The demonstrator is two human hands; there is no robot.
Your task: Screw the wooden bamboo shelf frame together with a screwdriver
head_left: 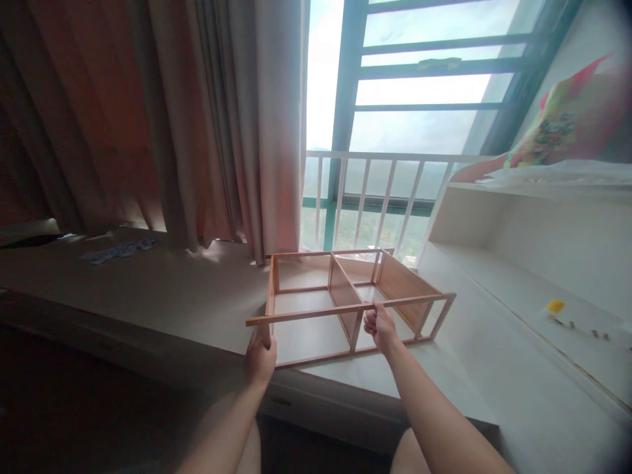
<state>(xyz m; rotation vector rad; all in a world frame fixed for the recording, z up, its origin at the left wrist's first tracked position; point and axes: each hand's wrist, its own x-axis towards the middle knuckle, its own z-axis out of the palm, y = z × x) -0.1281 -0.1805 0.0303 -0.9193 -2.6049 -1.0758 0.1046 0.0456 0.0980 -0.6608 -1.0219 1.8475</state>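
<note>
A small wooden shelf rack (pixel 348 297) lies on its side on the window-sill ledge, its open frame facing up and a panel dividing it near the middle. My left hand (pixel 261 357) grips the rack's near left corner, with the fingers wrapped around the end piece. Closed on the upper near rail, just right of the middle divider, is my right hand (pixel 379 325). Part of the fingers of both hands is hidden by the wood.
Long curtains (pixel 232 131) hang on the left, touching the ledge (pixel 197 296). Behind the rack stand a white railing (pixel 390 191) and a window. A white shelf unit (pixel 533 316) on the right holds small hardware and a yellow item (pixel 555 306); a colourful bag (pixel 557 131) lies on top.
</note>
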